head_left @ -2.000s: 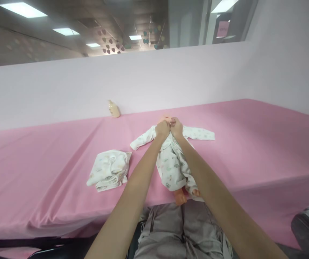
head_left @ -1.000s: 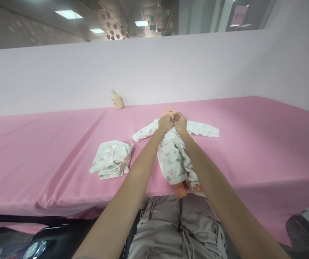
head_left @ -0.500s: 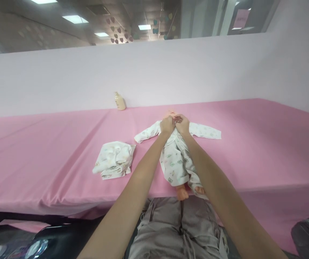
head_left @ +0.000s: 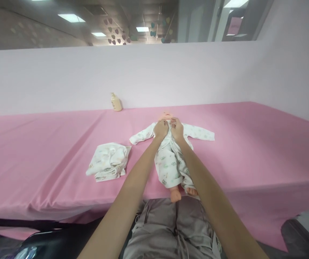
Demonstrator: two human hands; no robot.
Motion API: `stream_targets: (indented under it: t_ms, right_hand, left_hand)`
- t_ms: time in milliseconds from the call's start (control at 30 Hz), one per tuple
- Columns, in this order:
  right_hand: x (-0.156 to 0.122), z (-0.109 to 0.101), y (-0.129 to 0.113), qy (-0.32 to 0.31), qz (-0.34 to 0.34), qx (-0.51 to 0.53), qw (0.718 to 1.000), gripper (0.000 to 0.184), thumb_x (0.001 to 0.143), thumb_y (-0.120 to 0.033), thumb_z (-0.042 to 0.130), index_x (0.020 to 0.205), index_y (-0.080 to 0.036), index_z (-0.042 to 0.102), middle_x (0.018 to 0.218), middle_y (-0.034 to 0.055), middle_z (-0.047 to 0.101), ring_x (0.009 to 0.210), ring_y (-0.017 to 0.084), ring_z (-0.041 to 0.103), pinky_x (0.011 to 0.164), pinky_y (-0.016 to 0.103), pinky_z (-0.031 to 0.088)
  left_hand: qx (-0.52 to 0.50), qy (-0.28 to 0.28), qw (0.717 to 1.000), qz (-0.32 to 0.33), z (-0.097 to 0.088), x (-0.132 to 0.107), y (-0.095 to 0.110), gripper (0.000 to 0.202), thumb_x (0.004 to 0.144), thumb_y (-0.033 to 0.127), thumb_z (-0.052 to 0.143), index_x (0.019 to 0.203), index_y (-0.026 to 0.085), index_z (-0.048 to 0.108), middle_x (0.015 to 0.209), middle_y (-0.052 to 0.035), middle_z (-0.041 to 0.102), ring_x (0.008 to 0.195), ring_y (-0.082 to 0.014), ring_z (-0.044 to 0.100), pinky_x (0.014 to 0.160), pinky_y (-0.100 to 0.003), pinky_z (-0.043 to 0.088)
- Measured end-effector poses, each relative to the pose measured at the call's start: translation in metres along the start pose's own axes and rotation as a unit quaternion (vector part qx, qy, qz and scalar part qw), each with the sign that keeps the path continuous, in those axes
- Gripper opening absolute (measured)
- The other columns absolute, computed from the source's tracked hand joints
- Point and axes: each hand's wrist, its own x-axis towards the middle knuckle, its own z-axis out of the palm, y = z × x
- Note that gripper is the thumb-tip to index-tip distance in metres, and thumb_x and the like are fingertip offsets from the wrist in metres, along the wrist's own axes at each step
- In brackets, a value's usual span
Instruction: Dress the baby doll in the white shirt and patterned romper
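A baby doll [head_left: 175,193] lies on its back, its feet toward me at the table's front edge. It wears a white printed baby top [head_left: 201,133] with sleeves spread to both sides, and matching trousers [head_left: 167,167]. At the neckline, my left hand [head_left: 161,128] is closed on the top's fabric. Just beside it, my right hand [head_left: 177,129] has its fingers curled in on the same neckline. My hands cover most of the doll's chest, and only part of its head shows beyond them. What exactly the fingertips pinch is too small to make out.
Folded white printed baby clothes [head_left: 109,162] lie left of the doll. A cream pump bottle [head_left: 116,102] stands at the back against the white wall [head_left: 63,79]. The pink cloth [head_left: 251,151] covers the table and hangs over its front edge.
My hands have come slightly apart at the neckline, the right one shifting a little away from the left. The whole view has swung slightly; the doll and folded clothes lie as before.
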Motion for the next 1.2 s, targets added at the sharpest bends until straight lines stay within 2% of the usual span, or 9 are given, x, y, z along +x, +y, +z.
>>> stream_targets:
  t_ms: [100,267,367,467,633,800,1000,1100,1200]
  right_hand:
    - [-0.011,-0.004,-0.010,0.012,-0.016,-0.043,0.999,0.026,0.076,-0.012,0.036,0.089,-0.020,0.058,0.087,0.0040,0.065,0.081,0.017,0.060,0.079,0.030,0.045]
    - [-0.027,-0.009,-0.020,0.004,-0.032,-0.115,0.993,0.021,0.074,-0.013,0.041,0.076,-0.021,0.060,0.078,0.0025,0.065,0.076,0.018,0.058,0.077,0.032,0.044]
    - [-0.029,-0.011,-0.020,0.020,-0.015,-0.105,0.994,0.021,0.070,-0.011,0.043,0.080,-0.019,0.060,0.080,0.0037,0.065,0.077,0.019,0.058,0.077,0.032,0.044]
    - [-0.029,-0.013,-0.019,0.021,0.005,-0.060,0.998,0.023,0.069,-0.011,0.043,0.083,-0.018,0.059,0.079,0.0039,0.064,0.073,0.017,0.058,0.074,0.030,0.046]
    - [-0.029,-0.016,-0.020,0.028,0.013,-0.030,0.999,0.021,0.070,-0.012,0.042,0.083,-0.018,0.057,0.075,0.0028,0.062,0.070,0.016,0.058,0.073,0.030,0.047]
    - [-0.029,-0.018,-0.024,0.033,0.015,-0.028,0.999,0.027,0.070,-0.013,0.044,0.093,-0.019,0.055,0.073,0.0013,0.062,0.070,0.016,0.060,0.071,0.029,0.049]
    - [-0.040,-0.027,-0.036,0.006,0.017,0.039,0.999,0.035,0.072,-0.014,0.044,0.107,-0.019,0.050,0.101,0.0075,0.061,0.081,0.015,0.064,0.076,0.029,0.050]
    - [-0.051,-0.038,-0.034,-0.013,0.020,0.043,0.999,0.025,0.072,-0.017,0.046,0.095,-0.020,0.054,0.097,0.0067,0.062,0.083,0.017,0.063,0.078,0.031,0.051]
    - [-0.061,-0.048,-0.031,-0.051,-0.026,-0.023,0.998,0.014,0.071,-0.016,0.047,0.076,-0.020,0.060,0.082,0.0047,0.063,0.077,0.018,0.060,0.073,0.032,0.051]
  left_hand:
    - [0.004,0.012,1.000,0.024,-0.004,-0.011,0.000,0.032,0.093,0.034,0.030,0.097,0.022,0.060,0.100,-0.0054,0.065,0.093,-0.0199,0.060,0.074,-0.028,0.041]
    - [-0.054,0.011,0.995,0.084,-0.009,-0.031,-0.009,0.021,0.087,0.035,0.043,0.095,0.025,0.060,0.093,0.0003,0.064,0.084,-0.0148,0.059,0.067,-0.024,0.038]
    - [-0.071,0.011,0.992,0.105,-0.011,-0.037,-0.013,0.021,0.086,0.037,0.045,0.091,0.024,0.060,0.080,0.0017,0.063,0.074,-0.0136,0.058,0.060,-0.024,0.035]
    - [-0.075,-0.009,0.991,0.115,-0.013,-0.038,-0.013,0.021,0.085,0.037,0.046,0.090,0.024,0.062,0.074,0.0020,0.063,0.072,-0.0139,0.058,0.059,-0.024,0.034]
    - [-0.048,-0.028,0.995,0.080,-0.014,-0.039,-0.008,0.023,0.087,0.034,0.043,0.096,0.024,0.062,0.082,-0.0006,0.066,0.082,-0.0169,0.060,0.066,-0.025,0.037]
    - [-0.056,-0.005,0.993,0.103,-0.013,-0.041,-0.009,0.024,0.089,0.034,0.040,0.098,0.024,0.060,0.086,-0.0013,0.067,0.083,-0.0167,0.061,0.068,-0.025,0.038]
    - [-0.103,0.002,0.983,0.155,-0.016,-0.047,-0.011,0.028,0.092,0.036,0.036,0.099,0.021,0.058,0.084,-0.0013,0.066,0.076,-0.0143,0.060,0.066,-0.024,0.039]
    - [-0.095,-0.007,0.983,0.156,-0.021,-0.061,-0.008,0.028,0.091,0.035,0.037,0.085,0.019,0.059,0.080,-0.0027,0.066,0.073,-0.0157,0.059,0.066,-0.025,0.039]
    - [-0.085,-0.034,0.986,0.142,-0.026,-0.078,-0.006,0.024,0.088,0.033,0.042,0.080,0.019,0.059,0.074,-0.0031,0.065,0.071,-0.0165,0.059,0.065,-0.026,0.040]
